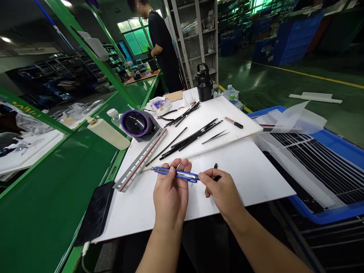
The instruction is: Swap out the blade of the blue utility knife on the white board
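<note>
A white board (250,178) lies across the bench and serves as the landmark for everything else. To its left runs a green table (57,182); to its right stands a blue crate (335,216) with dark slatted panels inside. Beyond the board's far end a person in black (163,45) stands at another bench. A black bottle (204,81) stands at the board's far edge, and a purple-rimmed black bowl (135,123) sits near its far left corner, with a white bottle (108,132) lying just left of that. A dark phone (95,212) rests at the board's near left edge. A metal ruler (140,161) lies slantwise on the board's left side, and a bundle of thin black strips (193,137) lies across its middle. Over the board's near edge, the left hand (170,193) curls its fingers around a blue utility knife (174,173), gripping it firmly, while the right hand (223,189) pinches the knife's right end and also clasps a small black piece.
</note>
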Motion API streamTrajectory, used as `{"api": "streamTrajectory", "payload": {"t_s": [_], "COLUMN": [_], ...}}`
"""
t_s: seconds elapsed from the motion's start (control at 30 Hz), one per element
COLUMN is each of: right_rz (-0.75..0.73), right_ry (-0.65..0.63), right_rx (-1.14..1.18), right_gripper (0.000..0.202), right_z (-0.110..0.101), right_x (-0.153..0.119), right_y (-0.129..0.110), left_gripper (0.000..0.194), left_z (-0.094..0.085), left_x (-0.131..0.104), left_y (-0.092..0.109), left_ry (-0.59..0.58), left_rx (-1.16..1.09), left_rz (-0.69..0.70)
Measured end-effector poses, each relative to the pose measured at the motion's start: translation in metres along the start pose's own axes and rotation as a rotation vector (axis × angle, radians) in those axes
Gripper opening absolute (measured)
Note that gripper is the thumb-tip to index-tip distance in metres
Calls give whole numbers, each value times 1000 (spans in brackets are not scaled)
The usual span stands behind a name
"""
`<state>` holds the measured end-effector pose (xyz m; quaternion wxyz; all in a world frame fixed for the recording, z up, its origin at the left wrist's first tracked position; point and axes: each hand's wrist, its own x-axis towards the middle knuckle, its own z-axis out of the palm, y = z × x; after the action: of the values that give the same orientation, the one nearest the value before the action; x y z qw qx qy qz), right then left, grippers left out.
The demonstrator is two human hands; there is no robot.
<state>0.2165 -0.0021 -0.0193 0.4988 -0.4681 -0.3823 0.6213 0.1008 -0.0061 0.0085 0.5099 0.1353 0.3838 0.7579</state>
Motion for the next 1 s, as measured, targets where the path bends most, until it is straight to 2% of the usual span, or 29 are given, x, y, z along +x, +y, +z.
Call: {"api": "streamTrajectory", "payload": {"t_s": [0.33, 0.67, 1.0], "right_rz": [38, 30, 83], "right_ry": [-142, -145, -245], "right_rx": [264, 215, 242], "right_gripper": [19, 17, 18], "right_z": [2, 2, 2], "right_x": [1, 0, 0], "right_y": [12, 16, 18], "left_gripper": [16, 14, 12], "left_z": [3, -1, -5], "left_x": [5, 8, 10], "left_y": [4, 10, 16], "left_ry": [101, 20, -102], "left_rx": [-38, -31, 28], "left_rz": [12, 2, -57]}}
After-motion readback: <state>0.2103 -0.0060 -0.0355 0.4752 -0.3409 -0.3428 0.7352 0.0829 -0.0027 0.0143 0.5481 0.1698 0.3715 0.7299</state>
